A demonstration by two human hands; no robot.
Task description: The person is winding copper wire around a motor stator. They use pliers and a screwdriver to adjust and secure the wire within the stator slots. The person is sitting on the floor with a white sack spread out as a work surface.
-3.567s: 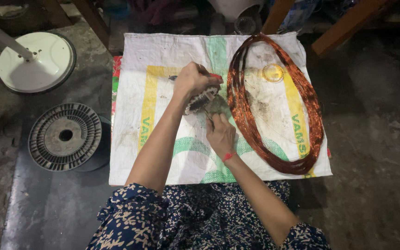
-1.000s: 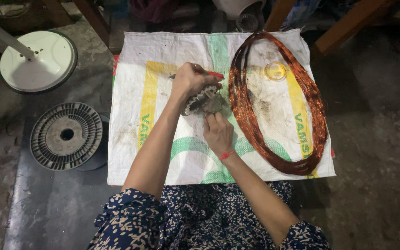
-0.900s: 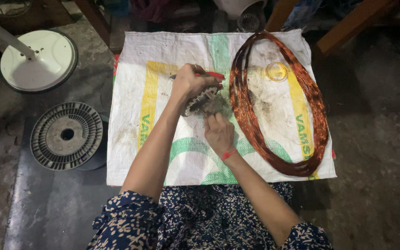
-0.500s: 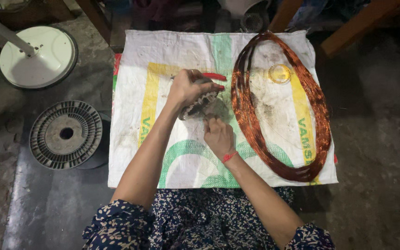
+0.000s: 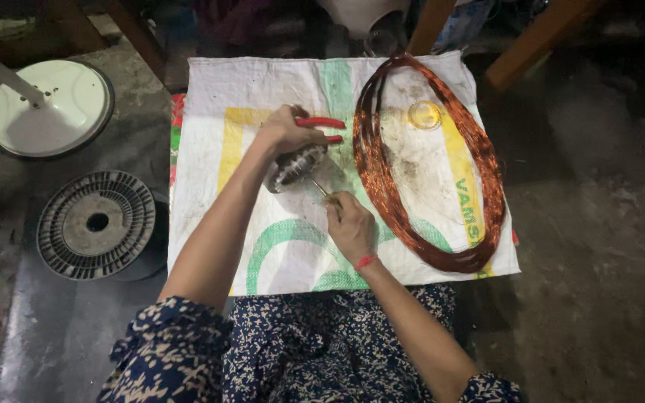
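Observation:
My left hand (image 5: 284, 134) grips a small grey wound motor core (image 5: 296, 166) from above, over a white woven sack (image 5: 210, 149) spread on the floor. Two red plier handles (image 5: 322, 127) stick out just right of that hand; I cannot tell whether it holds them. My right hand (image 5: 351, 227), with a red thread at the wrist, pinches a thin metal rod (image 5: 319, 186) that runs up to the core. A big oval coil of copper wire (image 5: 442, 246) lies on the right half of the sack.
A white round stand base with a pole (image 5: 50, 112) sits at the far left, a grey ribbed metal disc (image 5: 97, 224) below it. A small clear ring (image 5: 425, 114) lies inside the coil. Wooden legs (image 5: 531, 41) cross the top edge. Bare grey floor surrounds the sack.
My right hand has drawn back from the core toward me, and the thin rod now shows between them. The left hand stays on the core. The view shifted slightly.

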